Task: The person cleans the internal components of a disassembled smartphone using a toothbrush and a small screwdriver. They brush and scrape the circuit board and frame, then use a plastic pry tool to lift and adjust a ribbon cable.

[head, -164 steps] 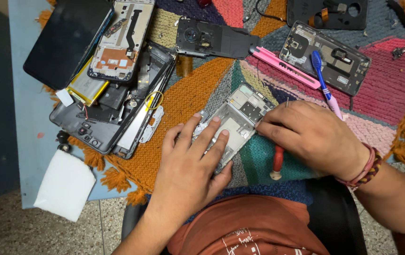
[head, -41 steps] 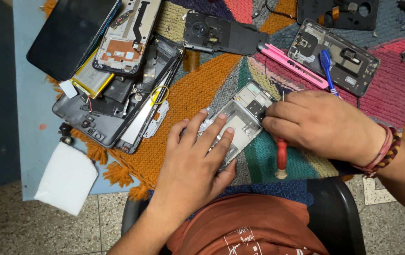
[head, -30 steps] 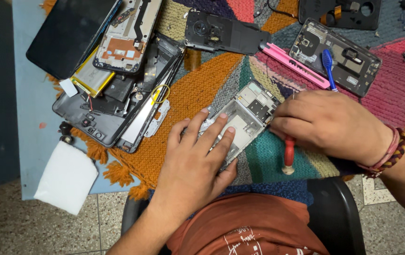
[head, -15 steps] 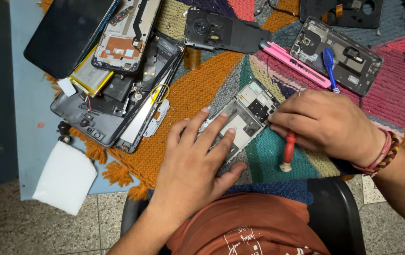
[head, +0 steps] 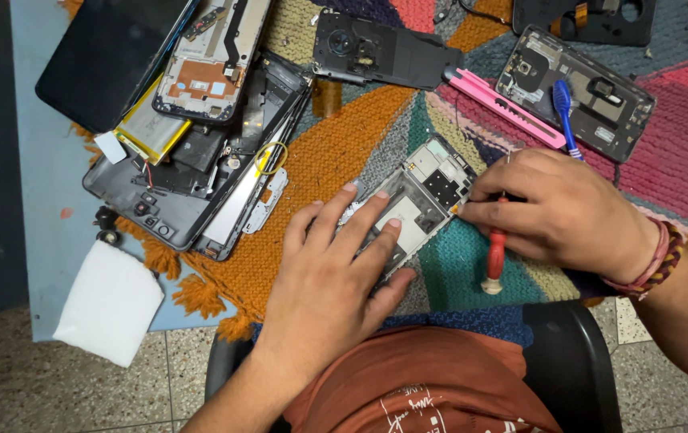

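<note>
At the centre of the frame, the left hand (head: 336, 273) lies flat with fingers spread on an opened phone frame (head: 416, 200), already stripped of its cover. The right hand (head: 560, 212) grips a red-handled screwdriver (head: 494, 261) at the frame's right edge. The tip and any screws are hidden under the fingers.

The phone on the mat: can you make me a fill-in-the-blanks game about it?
1. The right hand holds a screwdriver with a ____ handle.
2. The left hand presses flat on the opened ____.
3. The blue toothbrush lies beside a ____ knife.
4. The white pad lies to the ____ of both hands.

Answers: red; phone; pink; left
</note>
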